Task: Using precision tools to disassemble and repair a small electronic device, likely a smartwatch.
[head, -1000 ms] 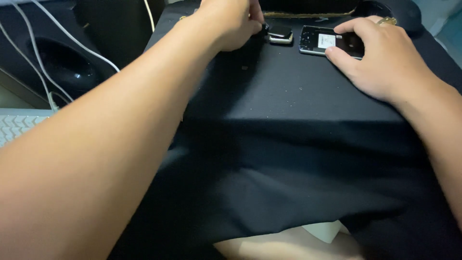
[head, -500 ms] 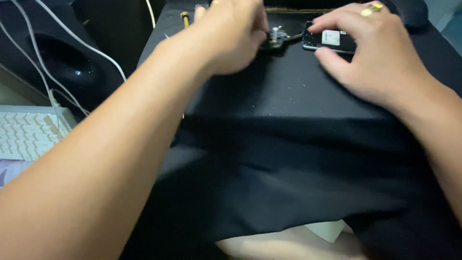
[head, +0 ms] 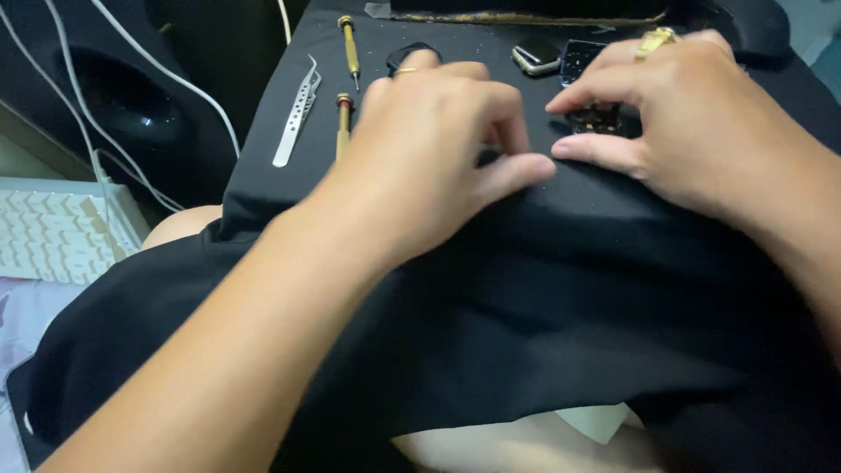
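Observation:
My left hand (head: 438, 149) lies on the black cloth (head: 543, 307) with its fingers curled and the thumb stretched to the right. Whether it holds anything is hidden by the fingers. My right hand (head: 692, 131), with a gold ring (head: 657, 39) on it, pinches a small dark device part (head: 596, 118) between thumb and forefinger, just right of my left fingertips. Beyond the hands lie a small silver-rimmed case (head: 536, 57) and a dark square piece (head: 578, 54).
Steel tweezers (head: 296, 114) and two brass-handled screwdrivers (head: 349, 48) (head: 342, 123) lie on the cloth left of my left hand. Further left are a black speaker (head: 123, 105), white cables (head: 166, 74) and a white keyboard (head: 53, 232).
Both hands have drawn together and sit lower in view. My right hand has shifted from lying over the dark part to pinching it. The tweezers and screwdrivers have come into view.

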